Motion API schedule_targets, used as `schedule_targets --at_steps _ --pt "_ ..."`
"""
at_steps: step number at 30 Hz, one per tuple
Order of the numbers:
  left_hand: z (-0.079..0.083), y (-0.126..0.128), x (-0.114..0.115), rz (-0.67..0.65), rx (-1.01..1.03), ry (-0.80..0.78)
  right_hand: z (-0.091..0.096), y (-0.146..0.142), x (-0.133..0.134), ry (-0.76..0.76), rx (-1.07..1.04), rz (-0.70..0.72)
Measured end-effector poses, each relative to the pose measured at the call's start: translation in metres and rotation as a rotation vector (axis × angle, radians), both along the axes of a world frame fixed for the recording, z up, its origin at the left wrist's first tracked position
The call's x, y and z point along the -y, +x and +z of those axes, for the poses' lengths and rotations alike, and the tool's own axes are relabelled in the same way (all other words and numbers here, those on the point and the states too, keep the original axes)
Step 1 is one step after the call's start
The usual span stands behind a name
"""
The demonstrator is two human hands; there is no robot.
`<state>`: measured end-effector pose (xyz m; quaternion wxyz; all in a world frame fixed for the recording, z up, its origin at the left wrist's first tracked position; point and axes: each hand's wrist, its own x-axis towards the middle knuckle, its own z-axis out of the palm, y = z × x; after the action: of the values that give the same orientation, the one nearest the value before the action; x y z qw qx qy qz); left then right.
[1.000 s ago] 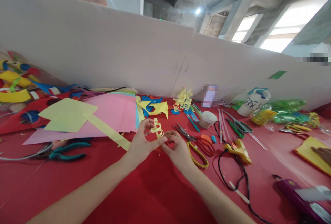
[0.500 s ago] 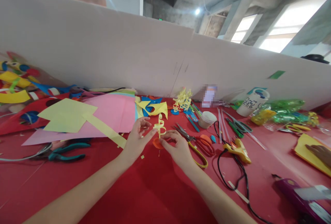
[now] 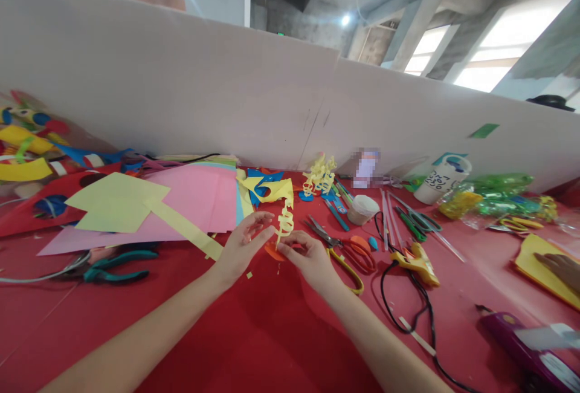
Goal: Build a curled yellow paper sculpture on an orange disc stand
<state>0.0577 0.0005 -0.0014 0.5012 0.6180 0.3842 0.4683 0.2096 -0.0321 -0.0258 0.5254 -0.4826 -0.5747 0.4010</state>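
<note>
The yellow paper curl (image 3: 285,222) is nearly upright between my hands, its foot at the orange disc (image 3: 272,253); if they are joined, I cannot tell. Similar yellow curls (image 3: 321,174) on blue discs (image 3: 306,197) look finished. My right hand (image 3: 310,255) pinches the foot; my left hand (image 3: 242,246) is just beside, fingers parted.

A pale yellow paper strip (image 3: 285,222) stands nearly upright — coiled in loose loops above a straight stem — its lower end at a flat orange piece (image 3: 274,253), itself partly hidden.
</note>
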Motion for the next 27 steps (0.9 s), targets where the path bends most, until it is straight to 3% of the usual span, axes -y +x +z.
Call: schedule_targets --at_steps 5,16,21,27 --pt "-0.003 -0.003 -0.004 -0.055 -0.034 -0.035 -0.004 0.001 -0.001 -0.012 -0.034 0.062" --pt "0.002 0.001 -0.005 -0.016 -0.050 -0.214 0.003 -0.002 0.005 0.046 0.214 -0.039" --pt "0.002 0.001 -0.005 -0.016 -0.029 -0.200 0.008 -0.004 0.008 0.074 0.329 -0.087" --pt "-0.008 0.001 -0.007 -0.037 -0.040 -0.067 0.011 -0.007 0.012 0.172 0.466 -0.177"
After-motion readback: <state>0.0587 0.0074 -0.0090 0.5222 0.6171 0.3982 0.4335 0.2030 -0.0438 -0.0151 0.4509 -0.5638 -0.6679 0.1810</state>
